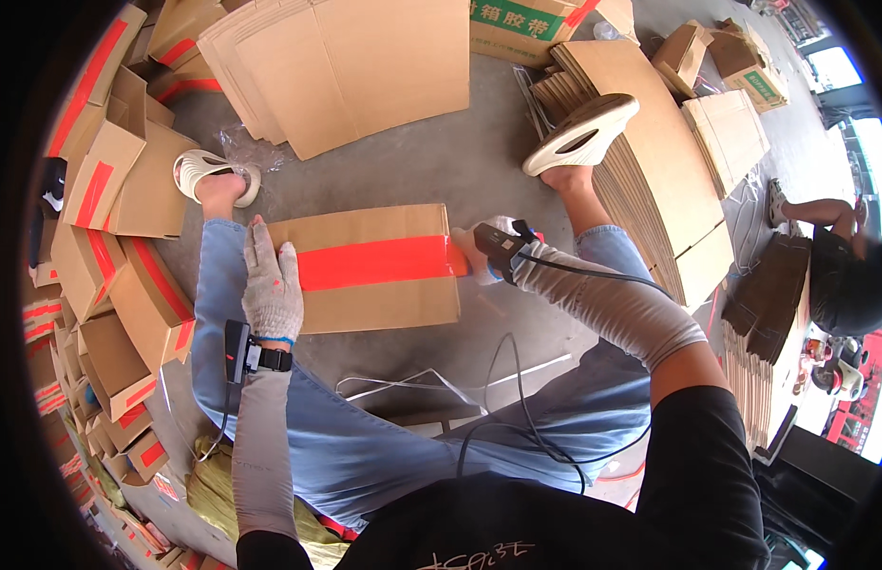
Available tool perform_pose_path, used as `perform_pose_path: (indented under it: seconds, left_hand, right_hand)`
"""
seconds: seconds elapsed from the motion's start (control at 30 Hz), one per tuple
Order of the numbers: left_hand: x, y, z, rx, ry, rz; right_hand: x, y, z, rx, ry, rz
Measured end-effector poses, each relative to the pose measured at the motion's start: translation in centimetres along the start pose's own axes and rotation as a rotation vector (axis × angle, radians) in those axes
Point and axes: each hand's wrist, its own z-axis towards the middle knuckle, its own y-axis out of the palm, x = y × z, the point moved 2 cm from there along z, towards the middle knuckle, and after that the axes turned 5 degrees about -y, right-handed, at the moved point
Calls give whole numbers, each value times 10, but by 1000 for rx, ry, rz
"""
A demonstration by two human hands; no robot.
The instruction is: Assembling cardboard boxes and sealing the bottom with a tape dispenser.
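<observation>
A folded cardboard box (pixel 379 313) lies on the concrete floor between my legs, with a wide red tape strip (pixel 374 263) running along its middle seam. My left hand (pixel 270 285), in a knit work glove, presses flat on the box's left end with its fingers apart. My right hand (pixel 488 252), also gloved, is at the box's right end, closed on a tape dispenser (pixel 460 255) where the red strip ends. Both wrists carry small black devices with cables.
Taped boxes (pixel 118 285) are piled at my left. Flat cardboard sheets (pixel 346 57) lie ahead and a tall stack (pixel 650 161) stands at right under my sandalled foot. White strapping (pixel 412 380) lies on the floor. Another person (pixel 840 266) crouches at far right.
</observation>
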Motion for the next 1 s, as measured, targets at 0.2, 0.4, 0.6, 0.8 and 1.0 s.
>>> perform_pose_path:
  seconds: [0.2, 0.4, 0.6, 0.8, 1.0]
  left_hand:
    - [6, 2, -1, 53, -20, -21]
    - [-10, 14, -25, 123, -245, -335]
    - [-20, -29, -106, -382, -262, -1096]
    - [-51, -124, -83, 88, 74, -981]
    - [-130, -407, 190, 910, -29, -840]
  right_hand:
    - [-3, -2, 40, -165, 17, -269]
    - [26, 71, -41, 371, 495, 397]
    - [-91, 78, -121, 1185, 484, 795]
    - [-156, -34, -119, 1471, 224, 724]
    - [-273, -426, -79, 1651, -125, 549]
